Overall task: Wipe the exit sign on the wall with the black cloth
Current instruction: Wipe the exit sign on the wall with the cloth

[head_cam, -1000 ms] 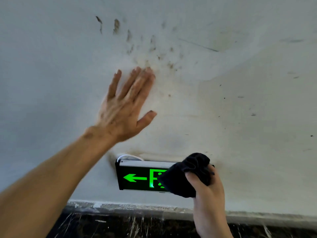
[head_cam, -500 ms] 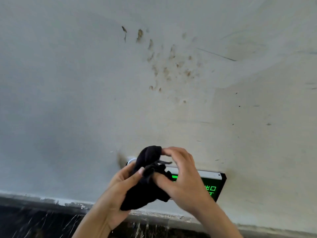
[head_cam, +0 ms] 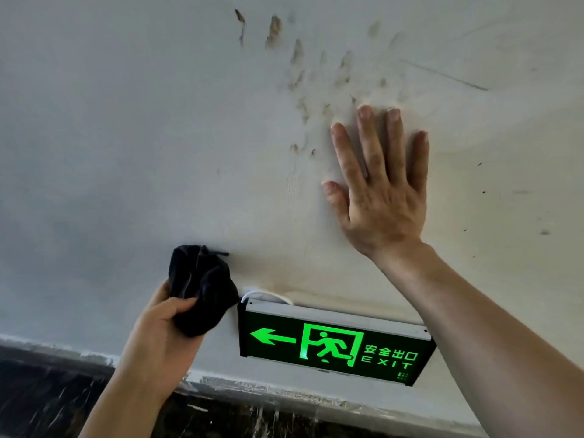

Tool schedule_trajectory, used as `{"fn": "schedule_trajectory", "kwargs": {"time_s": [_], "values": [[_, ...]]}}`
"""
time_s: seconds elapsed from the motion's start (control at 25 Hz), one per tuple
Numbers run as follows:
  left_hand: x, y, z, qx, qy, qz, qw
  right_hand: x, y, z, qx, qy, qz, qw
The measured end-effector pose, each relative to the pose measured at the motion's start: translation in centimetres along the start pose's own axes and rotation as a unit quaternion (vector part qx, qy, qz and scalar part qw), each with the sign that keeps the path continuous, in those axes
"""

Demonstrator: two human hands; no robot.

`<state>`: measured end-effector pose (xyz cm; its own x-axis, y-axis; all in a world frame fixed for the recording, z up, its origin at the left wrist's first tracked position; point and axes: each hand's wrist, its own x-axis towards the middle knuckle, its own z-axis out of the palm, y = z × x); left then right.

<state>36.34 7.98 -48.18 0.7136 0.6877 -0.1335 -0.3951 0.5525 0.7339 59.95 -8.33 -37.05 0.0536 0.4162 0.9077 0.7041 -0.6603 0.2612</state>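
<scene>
The sign [head_cam: 335, 344] hangs low on the wall [head_cam: 126, 137], just above a dark skirting [head_cam: 47, 390]. Its face glows green: an arrow pointing left, a running figure in a doorway, then Chinese characters over the word EXIT. A white cable [head_cam: 267, 295] loops out from behind its top left corner.

The left hand [head_cam: 161, 339] is clenched on the bunched cloth [head_cam: 200, 289], thumb across the front of it. The cloth sits just beside the sign's top left corner, at or nearly touching its edge; the sign's face is uncovered.

The right hand [head_cam: 382, 191] lies flat on the wall above the sign, fingers [head_cam: 369, 147] spread and released, grasping nothing. Its forearm runs down to the right, crossing in front of the sign's right end.

Brown smudges [head_cam: 300, 74] dot the wall above and left of the right hand, and a thin dark scratch [head_cam: 442, 74] runs further to the right. A few dark specks [head_cam: 545, 232] mark the wall on the right.
</scene>
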Motion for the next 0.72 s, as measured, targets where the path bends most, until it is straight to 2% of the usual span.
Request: {"fn": "schedule_trajectory", "kwargs": {"time_s": [0.08, 0.12, 0.24, 0.28, 0.36, 0.52, 0.6, 0.72], "values": [[0.6, -0.4, 0.0, 0.08, 0.033, 0.094, 0.992, 0.0, 0.2, 0.7, -0.01, 0.022, -0.005, 1.0], [0.8, -0.6, -0.1, 0.159, 0.07, 0.151, 0.973, 0.1, 0.3, 0.9, -0.015, 0.029, -0.007, 0.999], [1.6, -2.1, 0.1, 0.435, 0.167, 0.265, 0.844, 0.0, 0.3, 1.4, -0.022, 0.052, -0.007, 0.998], [2.0, -3.1, 0.2, 0.472, 0.169, 0.273, 0.821, 0.0, 0.2, 1.5, -0.022, 0.058, -0.007, 0.998], [2.5, -5.3, 0.2, 0.489, 0.149, 0.252, 0.822, 0.0, 0.2, 1.6, -0.023, 0.068, -0.005, 0.997], [3.0, -8.5, -1.4, 0.43, 0.116, 0.121, 0.887, 0.3, 0.2, 2.0, -0.028, 0.08, -0.005, 0.996], [3.0, -9.5, -2.4, 0.434, 0.13, 0.095, 0.886, 0.4, 0.2, 2.1, -0.028, 0.085, -0.004, 0.996], [2.6, -10.9, -3.4, 0.476, 0.124, 0.072, 0.868, 0.4, 0.3, 2.2, -0.034, 0.093, 0.001, 0.995]]}}
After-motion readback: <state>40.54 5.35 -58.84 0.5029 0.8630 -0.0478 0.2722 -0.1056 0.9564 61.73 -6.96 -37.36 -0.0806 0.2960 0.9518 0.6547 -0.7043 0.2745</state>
